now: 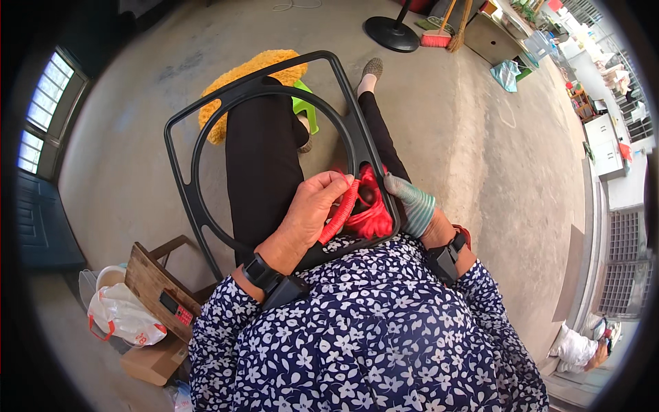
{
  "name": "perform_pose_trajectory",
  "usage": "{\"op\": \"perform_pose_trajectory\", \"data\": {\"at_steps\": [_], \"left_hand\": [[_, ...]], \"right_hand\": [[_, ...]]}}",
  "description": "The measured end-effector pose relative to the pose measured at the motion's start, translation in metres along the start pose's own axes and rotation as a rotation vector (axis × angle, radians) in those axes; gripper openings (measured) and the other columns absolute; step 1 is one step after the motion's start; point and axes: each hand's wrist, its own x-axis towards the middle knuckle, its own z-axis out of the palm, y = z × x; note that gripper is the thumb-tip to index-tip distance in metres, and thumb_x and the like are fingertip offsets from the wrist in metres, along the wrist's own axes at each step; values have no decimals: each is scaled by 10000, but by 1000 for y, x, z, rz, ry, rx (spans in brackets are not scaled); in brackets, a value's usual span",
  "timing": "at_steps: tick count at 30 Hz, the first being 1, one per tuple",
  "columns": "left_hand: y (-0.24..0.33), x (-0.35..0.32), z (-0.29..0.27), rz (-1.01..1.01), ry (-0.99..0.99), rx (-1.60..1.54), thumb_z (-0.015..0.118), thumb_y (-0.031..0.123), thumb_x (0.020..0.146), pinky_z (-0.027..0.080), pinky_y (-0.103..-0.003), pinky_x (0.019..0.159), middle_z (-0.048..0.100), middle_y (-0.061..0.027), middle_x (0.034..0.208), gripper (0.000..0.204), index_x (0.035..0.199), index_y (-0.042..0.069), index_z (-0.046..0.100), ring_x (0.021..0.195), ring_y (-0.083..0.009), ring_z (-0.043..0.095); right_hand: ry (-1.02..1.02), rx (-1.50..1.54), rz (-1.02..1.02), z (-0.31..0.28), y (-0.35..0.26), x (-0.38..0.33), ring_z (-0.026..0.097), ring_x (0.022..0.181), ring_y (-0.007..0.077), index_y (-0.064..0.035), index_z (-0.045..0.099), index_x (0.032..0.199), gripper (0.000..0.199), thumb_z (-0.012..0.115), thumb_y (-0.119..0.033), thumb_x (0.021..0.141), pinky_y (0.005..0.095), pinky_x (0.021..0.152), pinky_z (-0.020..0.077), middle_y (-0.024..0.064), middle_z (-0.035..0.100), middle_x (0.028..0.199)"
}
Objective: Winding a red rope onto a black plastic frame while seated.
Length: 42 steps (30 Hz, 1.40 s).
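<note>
A black plastic frame (pixel 264 89), squarish outside with a round ring inside it, lies tilted across the seated person's lap, its near edge pressed against the flowered blouse and its far edge raised over the knees. Resting it on the thighs this way seems to steady it, so both hands can work at the near right part of the ring. There a bright red cord (pixel 371 213) is bunched and wound around the ring's rim, a strand of it running up along the curve.

The left hand (pixel 312 206) is bare and curled, its fingers closed over the red strand and the ring's rim, pinching the cord against the plastic. The right hand (pixel 410 202) wears a green and white striped knit glove; it lies against the outer side of the frame just beside the red bundle, fingers bent toward it, though how firmly it grips cannot be made out. Both wrists carry black straps.

Under the frame the legs in dark trousers reach out to the concrete floor (pixel 453 137), with a green plastic stool (pixel 307 110) and a yellow fluffy cushion (pixel 237 79) beyond the knees. At the person's left stands a low wooden stool (pixel 154 275) with a small red phone (pixel 175 307) on it, a white plastic bag (pixel 120 312) beside it. Farther off are a fan's round base (pixel 391 33) and a pink broom (pixel 438 34).
</note>
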Motion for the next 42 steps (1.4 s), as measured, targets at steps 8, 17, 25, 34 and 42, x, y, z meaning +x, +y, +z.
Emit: {"op": "perform_pose_trajectory", "data": {"at_steps": [8, 17, 25, 34, 42], "left_hand": [[8, -3, -1, -92, -1, 5, 530, 264, 938, 509, -258, 600, 631, -80, 804, 230, 933, 39, 580, 661, -135, 605], [11, -1, 2, -78, -105, -114, 460, 318, 968, 498, -253, 581, 614, -78, 774, 323, 1038, 25, 578, 635, -131, 593], [9, -5, 1, -86, -33, 24, 508, 258, 947, 501, -254, 575, 620, -82, 758, 292, 997, -13, 604, 616, -135, 590], [9, -7, 5, -86, -56, 18, 545, 223, 931, 523, -257, 587, 637, -110, 783, 274, 996, -38, 600, 624, -149, 612], [5, 0, 5, -243, -161, -102, 549, 211, 926, 545, -268, 601, 639, -133, 827, 280, 1034, -45, 584, 650, -175, 633]], "right_hand": [[85, 402, -504, -122, -36, -26, 529, 635, 121, -39, 531, 1010, 368, 546, -393, 912, 319, 625, 499, 6, 518, 712], [269, 112, -383, -134, -27, -57, 401, 469, 64, -33, 521, 1011, 407, 528, -429, 918, 225, 530, 388, -47, 407, 581], [350, 78, -292, -152, -18, -52, 472, 494, 105, -17, 488, 1103, 549, 509, -524, 891, 276, 602, 479, -26, 432, 580], [635, -1083, -563, -54, -53, 15, 594, 783, 155, -6, 563, 1132, 420, 652, -277, 824, 259, 675, 475, 86, 639, 878], [119, -128, -140, 14, -29, 59, 595, 711, 155, -31, 583, 1083, 276, 553, -244, 910, 242, 640, 495, 77, 634, 847]]}}
